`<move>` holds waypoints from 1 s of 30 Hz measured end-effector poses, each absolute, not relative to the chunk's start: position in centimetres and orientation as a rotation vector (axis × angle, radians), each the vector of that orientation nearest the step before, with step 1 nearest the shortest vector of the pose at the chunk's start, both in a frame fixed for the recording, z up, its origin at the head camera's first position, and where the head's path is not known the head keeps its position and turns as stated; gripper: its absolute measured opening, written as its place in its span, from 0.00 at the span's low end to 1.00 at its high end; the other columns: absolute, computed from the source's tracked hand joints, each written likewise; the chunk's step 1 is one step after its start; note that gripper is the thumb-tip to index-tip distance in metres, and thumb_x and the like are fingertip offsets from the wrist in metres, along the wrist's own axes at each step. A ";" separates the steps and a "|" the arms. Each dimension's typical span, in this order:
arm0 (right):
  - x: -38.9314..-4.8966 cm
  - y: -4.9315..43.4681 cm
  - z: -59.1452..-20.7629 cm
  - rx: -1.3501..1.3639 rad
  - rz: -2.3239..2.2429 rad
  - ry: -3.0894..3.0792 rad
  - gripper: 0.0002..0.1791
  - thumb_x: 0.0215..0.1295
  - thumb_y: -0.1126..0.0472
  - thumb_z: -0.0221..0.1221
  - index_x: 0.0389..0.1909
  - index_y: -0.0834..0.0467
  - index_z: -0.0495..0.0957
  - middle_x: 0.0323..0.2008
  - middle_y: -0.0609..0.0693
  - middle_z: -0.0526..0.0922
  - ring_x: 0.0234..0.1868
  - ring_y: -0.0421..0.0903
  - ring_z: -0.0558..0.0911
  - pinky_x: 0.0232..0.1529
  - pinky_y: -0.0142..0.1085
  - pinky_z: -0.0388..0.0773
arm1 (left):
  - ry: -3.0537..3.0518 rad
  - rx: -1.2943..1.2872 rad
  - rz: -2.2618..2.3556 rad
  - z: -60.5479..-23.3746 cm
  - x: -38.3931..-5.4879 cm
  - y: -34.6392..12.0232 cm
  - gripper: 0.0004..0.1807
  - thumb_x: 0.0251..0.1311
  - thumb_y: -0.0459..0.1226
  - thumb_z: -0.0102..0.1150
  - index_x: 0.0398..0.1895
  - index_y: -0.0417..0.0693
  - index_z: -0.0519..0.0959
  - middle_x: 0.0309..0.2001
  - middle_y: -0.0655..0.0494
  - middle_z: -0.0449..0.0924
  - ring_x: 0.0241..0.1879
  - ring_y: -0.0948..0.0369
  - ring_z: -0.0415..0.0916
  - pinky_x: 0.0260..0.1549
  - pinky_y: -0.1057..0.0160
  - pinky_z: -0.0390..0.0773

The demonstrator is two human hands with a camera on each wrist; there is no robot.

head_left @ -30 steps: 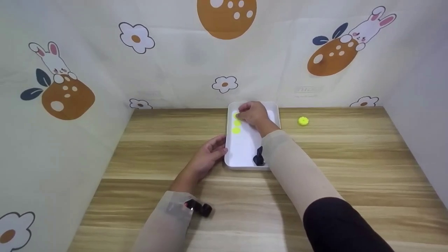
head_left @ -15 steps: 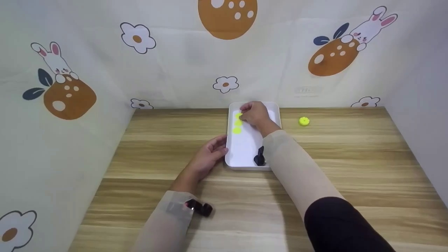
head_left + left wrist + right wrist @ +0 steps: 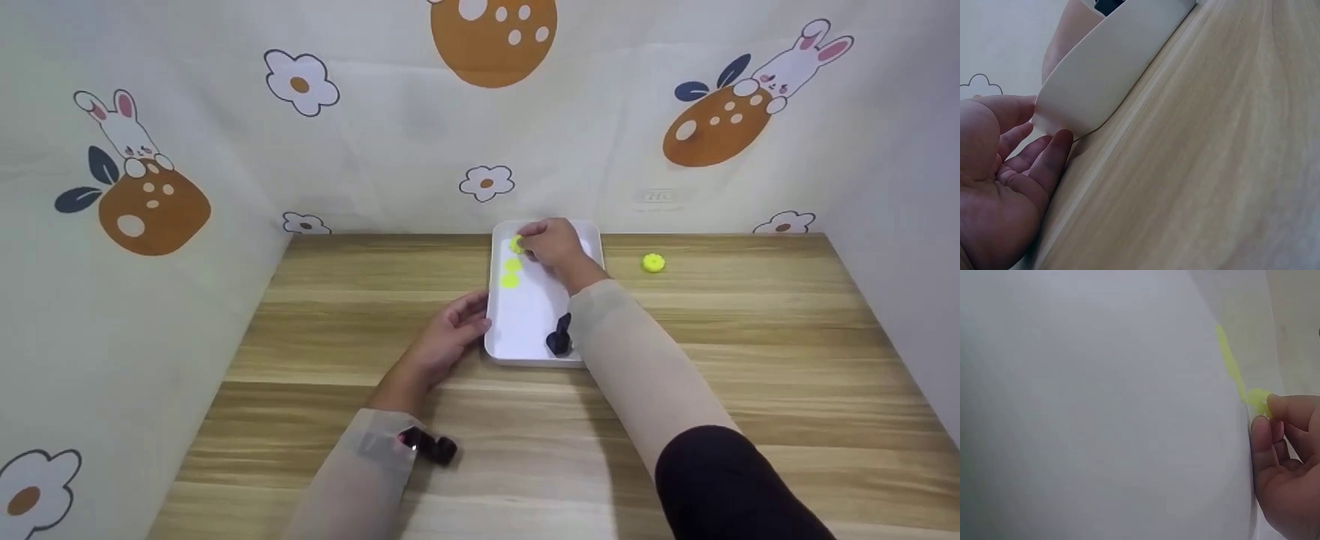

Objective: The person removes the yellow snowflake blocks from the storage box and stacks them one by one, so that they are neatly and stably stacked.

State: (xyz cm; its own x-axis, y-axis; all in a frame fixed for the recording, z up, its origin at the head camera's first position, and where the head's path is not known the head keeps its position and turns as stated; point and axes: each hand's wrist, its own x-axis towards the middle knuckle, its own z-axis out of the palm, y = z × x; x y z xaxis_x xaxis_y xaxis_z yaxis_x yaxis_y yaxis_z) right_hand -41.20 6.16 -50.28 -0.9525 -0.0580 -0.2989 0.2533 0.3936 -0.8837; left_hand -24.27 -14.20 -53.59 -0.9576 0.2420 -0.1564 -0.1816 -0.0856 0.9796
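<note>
In the head view my right hand (image 3: 553,241) is over the far end of a white tray (image 3: 525,322), pinching a small yellow disc (image 3: 515,244) between thumb and fingertips. Its edge looks scalloped in the right wrist view, where the fingers (image 3: 1292,410) hold it just above the tray floor. Two more yellow discs (image 3: 511,280) lie in a column along the tray's left side. My left hand (image 3: 446,337) rests against the tray's outer left wall. In the left wrist view its thumb and forefinger touch that wall, with the other fingers loosely bent.
A thicker yellow scalloped piece (image 3: 653,263) sits on the wooden table (image 3: 337,315) right of the tray. A patterned cloth wall (image 3: 397,150) stands directly behind the tray. The black wrist camera (image 3: 559,337) on my right sleeve hangs over the tray's near end.
The farthest yellow disc has shifted slightly away from the other two, with my right hand moving a little right along with it. My left hand stays against the tray.
</note>
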 end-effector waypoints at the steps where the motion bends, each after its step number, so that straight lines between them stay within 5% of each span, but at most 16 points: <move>1: -41.2 6.3 -50.1 0.188 -1.608 2.344 0.09 0.74 0.61 0.65 0.51 0.55 0.87 0.44 0.52 0.86 0.41 0.46 0.84 0.44 0.35 0.85 | 1.904 0.073 2.123 -53.6 -24.3 -14.2 0.34 0.75 0.28 0.58 0.82 0.40 0.63 0.80 0.39 0.67 0.81 0.46 0.64 0.80 0.49 0.68; 9: -41.0 7.5 -47.2 0.164 -1.886 2.146 0.15 0.73 0.63 0.65 0.57 0.60 0.85 0.48 0.53 0.86 0.39 0.43 0.85 0.56 0.38 0.87 | 1.888 0.078 2.120 -53.7 -24.3 -14.2 0.33 0.76 0.29 0.57 0.82 0.40 0.63 0.80 0.39 0.67 0.82 0.47 0.63 0.80 0.49 0.69; 19: -38.4 11.1 -44.3 0.079 -2.014 2.087 0.19 0.77 0.60 0.64 0.65 0.55 0.82 0.60 0.53 0.82 0.62 0.57 0.82 0.58 0.34 0.87 | 1.900 0.068 2.124 -53.8 -24.4 -14.2 0.33 0.76 0.29 0.57 0.82 0.40 0.64 0.80 0.39 0.67 0.81 0.46 0.64 0.79 0.49 0.70; 30: -35.3 15.3 -44.3 0.028 -2.289 1.927 0.14 0.76 0.62 0.63 0.58 0.63 0.83 0.49 0.51 0.85 0.41 0.44 0.82 0.41 0.27 0.85 | 1.933 0.033 2.107 -53.7 -24.3 -14.2 0.32 0.75 0.30 0.58 0.81 0.41 0.65 0.79 0.39 0.69 0.80 0.46 0.66 0.78 0.49 0.72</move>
